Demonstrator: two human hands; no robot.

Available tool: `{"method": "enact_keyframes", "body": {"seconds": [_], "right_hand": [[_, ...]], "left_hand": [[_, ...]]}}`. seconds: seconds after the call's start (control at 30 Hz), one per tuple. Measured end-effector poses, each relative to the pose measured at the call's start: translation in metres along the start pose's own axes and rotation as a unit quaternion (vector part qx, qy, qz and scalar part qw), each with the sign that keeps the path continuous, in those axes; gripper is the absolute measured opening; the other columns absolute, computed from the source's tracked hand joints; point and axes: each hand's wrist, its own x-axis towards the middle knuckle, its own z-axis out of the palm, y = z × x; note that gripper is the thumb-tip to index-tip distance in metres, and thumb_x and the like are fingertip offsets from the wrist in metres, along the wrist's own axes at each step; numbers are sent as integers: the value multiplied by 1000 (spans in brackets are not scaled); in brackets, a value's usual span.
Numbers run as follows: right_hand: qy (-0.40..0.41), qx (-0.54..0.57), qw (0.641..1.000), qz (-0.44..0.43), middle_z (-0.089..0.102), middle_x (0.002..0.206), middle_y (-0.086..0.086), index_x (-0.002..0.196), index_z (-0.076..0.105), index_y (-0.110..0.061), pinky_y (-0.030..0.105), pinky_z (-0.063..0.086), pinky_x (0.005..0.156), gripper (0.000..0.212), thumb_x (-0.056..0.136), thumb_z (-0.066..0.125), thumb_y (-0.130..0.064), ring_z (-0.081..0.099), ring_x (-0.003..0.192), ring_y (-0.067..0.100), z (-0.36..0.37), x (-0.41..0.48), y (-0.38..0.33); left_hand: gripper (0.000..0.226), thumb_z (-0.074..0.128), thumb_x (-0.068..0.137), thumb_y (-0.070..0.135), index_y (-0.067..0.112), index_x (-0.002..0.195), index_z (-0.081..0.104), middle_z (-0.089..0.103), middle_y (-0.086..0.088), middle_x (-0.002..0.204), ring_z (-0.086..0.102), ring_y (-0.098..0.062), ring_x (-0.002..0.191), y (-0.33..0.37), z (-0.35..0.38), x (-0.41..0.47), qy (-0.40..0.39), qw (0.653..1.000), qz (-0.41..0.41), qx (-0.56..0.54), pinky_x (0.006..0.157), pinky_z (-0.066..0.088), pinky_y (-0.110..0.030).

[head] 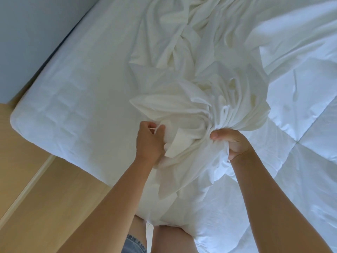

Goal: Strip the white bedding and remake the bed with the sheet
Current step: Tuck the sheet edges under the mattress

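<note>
A crumpled cream-white sheet (197,99) lies bunched across the middle of the bed, trailing toward the far end. My left hand (148,139) pinches a fold of the sheet at its near left edge. My right hand (231,143) grips a thick gathered bunch of the same sheet, thumb on top. A white quilted duvet (300,136) covers the right side of the bed and drapes over the near edge below my hands. The mattress (76,95) with its fitted white cover shows bare on the left.
A light wooden floor (45,198) runs along the left and near side of the bed. A pale grey wall (23,39) stands close to the mattress's left edge. My legs and denim shorts (135,242) are against the bed's near edge.
</note>
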Motion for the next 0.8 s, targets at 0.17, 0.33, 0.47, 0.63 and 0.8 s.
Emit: {"method": "enact_keyframes", "body": {"seconds": [0.17, 0.33, 0.47, 0.63, 0.8], "right_hand": [[-12, -31, 999, -17, 69, 66, 9, 70, 73, -8, 29, 55, 58, 17, 55, 65, -2, 69, 61, 23, 7, -1, -2], [-42, -16, 998, -36, 70, 90, 15, 103, 68, -6, 40, 55, 72, 41, 61, 70, -2, 69, 85, 32, 16, -1, 0], [-4, -9, 998, -69, 71, 92, 18, 99, 71, -3, 35, 56, 68, 32, 67, 68, -2, 70, 88, 34, 24, 0, 4], [67, -60, 982, -164, 70, 85, 13, 97, 67, -4, 33, 58, 70, 23, 81, 51, -6, 71, 87, 27, 51, 7, 3], [45, 40, 992, -113, 73, 89, 9, 99, 66, -10, 31, 58, 73, 18, 89, 50, -10, 70, 91, 18, 48, 7, -6]], "left_hand": [[34, 58, 87, 42, 18, 65, 63, 66, 5, 66, 61, -15, 70, 36, -19, 3, -7, 993, 117, 23, 69, 47, -18], [82, 29, 67, 89, 21, 89, 69, 71, 1, 82, 67, -19, 78, 80, 5, -16, -343, 916, -78, 192, 64, 50, -29], [64, 41, 69, 85, 29, 95, 59, 62, 16, 86, 61, -7, 86, 75, 15, -12, -319, 938, 11, 134, 67, 40, -18], [58, 79, 64, 50, 26, 114, 60, 68, 13, 101, 65, -3, 93, 93, 27, -12, -306, 942, 130, 52, 87, 53, -29], [65, 77, 74, 37, 21, 131, 51, 63, 10, 118, 60, -6, 109, 118, 39, -6, -373, 910, 178, 32, 98, 47, -30]]}}
